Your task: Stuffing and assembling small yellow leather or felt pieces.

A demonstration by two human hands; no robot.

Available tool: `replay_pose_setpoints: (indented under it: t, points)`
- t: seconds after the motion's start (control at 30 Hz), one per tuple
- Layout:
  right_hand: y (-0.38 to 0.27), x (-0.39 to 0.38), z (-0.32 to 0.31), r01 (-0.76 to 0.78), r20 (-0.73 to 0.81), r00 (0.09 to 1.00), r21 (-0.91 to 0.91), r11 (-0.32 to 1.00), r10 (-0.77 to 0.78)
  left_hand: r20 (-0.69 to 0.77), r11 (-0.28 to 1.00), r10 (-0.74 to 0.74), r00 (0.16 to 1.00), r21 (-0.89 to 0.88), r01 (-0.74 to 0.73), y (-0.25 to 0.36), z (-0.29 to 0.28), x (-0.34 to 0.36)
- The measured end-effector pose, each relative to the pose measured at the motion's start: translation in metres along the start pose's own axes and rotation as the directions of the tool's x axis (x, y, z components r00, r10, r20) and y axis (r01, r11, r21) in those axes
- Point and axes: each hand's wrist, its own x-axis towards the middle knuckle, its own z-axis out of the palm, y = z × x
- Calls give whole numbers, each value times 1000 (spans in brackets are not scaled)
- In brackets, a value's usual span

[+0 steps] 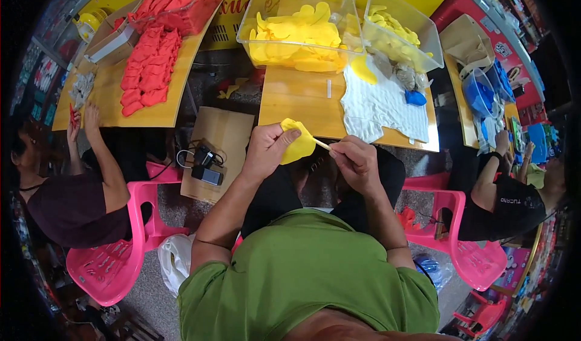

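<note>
Wooden table (296, 102) beyond; yellow piece (299, 149) juts rightward from left grip (265, 149).

One fisheye view looks steeply down from head height, close above the near green shirt (308, 268), past the left hand (268, 150) and right hand (357, 161) toward the far table (296, 102) (straight edges bow near the rim).

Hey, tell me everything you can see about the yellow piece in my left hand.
The yellow piece is bright, plain and thin, with a rounded, uneven outline and a soft, fabric-like look. Your left hand pinches its upper left part, thumb on top, leaving the rest spread out in the air above your lap. A pale, slender stick in your right hand meets its right edge; whether the tip goes inside can't be told.
</note>
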Motion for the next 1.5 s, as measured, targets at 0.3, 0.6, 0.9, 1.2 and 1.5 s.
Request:
replay_pose_setpoints:
  t: [0.3, 0.6, 0.9, 1.2, 1.5]
  points:
    - [-10, -24, 29, -632, 433, 741, 708, 316, 513, 23, 960, 129, 991, 248, -131, -1, -10, 1]
    - [-10, -19, 34, -337, 171, 941, 440, 833, 290, -78, 962, 27, 997, -270, -47, 8, -2, -1]
    - [-5, -21, 39, -171, 128, 984, 460, 871, 126, 88, 953, 0, 996, -302, 27, 15, -3, -12]
    - [-4, -20, 40, -175, 93, 984, 406, 897, 150, -69, 979, 179, 981, -82, -184, 9, -4, -12]
    - [-16, -23, 45, -395, 187, 915, 596, 699, 358, -77, 977, 165, 983, -123, -174, 6, 1, -17]
